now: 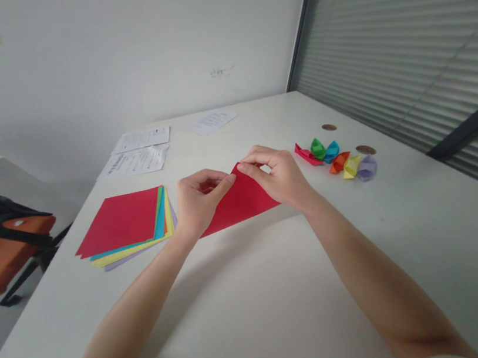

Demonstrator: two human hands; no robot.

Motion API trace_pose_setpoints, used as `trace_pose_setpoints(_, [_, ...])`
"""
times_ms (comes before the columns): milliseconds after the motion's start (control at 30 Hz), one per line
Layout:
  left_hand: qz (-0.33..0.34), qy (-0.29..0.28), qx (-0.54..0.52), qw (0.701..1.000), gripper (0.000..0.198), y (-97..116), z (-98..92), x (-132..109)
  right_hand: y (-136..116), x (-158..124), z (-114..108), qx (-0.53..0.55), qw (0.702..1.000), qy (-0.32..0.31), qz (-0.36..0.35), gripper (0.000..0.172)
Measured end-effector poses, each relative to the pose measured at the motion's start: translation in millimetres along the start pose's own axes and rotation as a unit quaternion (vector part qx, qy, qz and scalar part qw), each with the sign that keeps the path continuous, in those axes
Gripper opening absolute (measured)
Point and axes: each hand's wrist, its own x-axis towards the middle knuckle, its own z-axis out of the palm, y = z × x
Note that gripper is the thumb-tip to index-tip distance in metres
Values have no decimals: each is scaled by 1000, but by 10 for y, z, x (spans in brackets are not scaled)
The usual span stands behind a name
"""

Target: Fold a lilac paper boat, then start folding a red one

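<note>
A red sheet of paper (242, 199) is held up between both hands over the middle of the table, its straight lower edge toward me. My left hand (201, 199) pinches it near its upper point, thumb pressed against the fingers. On the other side of that point, my right hand (276, 176) also pinches the paper between thumb and fingers. The sheet looks like a triangle, but my hands hide part of its sides. I cannot tell from here whether it is folded over.
Left on the white table (258, 318) lies a stack of coloured paper (120, 222), red on top. Several small folded paper pieces (338, 162) sit at right near two round table holes. Printed sheets (138, 160) lie farther back. An orange chair (9, 253) stands beyond the left edge.
</note>
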Motion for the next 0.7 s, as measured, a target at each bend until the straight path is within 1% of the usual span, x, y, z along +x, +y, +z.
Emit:
trace_pose_setpoints(167, [-1,-4,-20,1000,18,-12,-2,4,-11,2,-5,-7,1000,-1,-2,23])
trace_pose_setpoints(467, [-18,-2,-31,999,18,14,0,-6,-22,1,-12,-8,1000,-1,-6,23])
trace_pose_setpoints(533, [-37,-8,-57,998,20,-3,-8,-3,-46,4,-24,-10,1000,-1,-8,21])
trace_pose_setpoints(633, [-89,-21,-122,988,24,-44,-36,16,-85,0,-71,-25,1000,-3,4,18])
trace_pose_setpoints(700, [-117,-13,-145,982,27,-68,-58,33,-98,-10,-122,-46,999,-13,23,18])
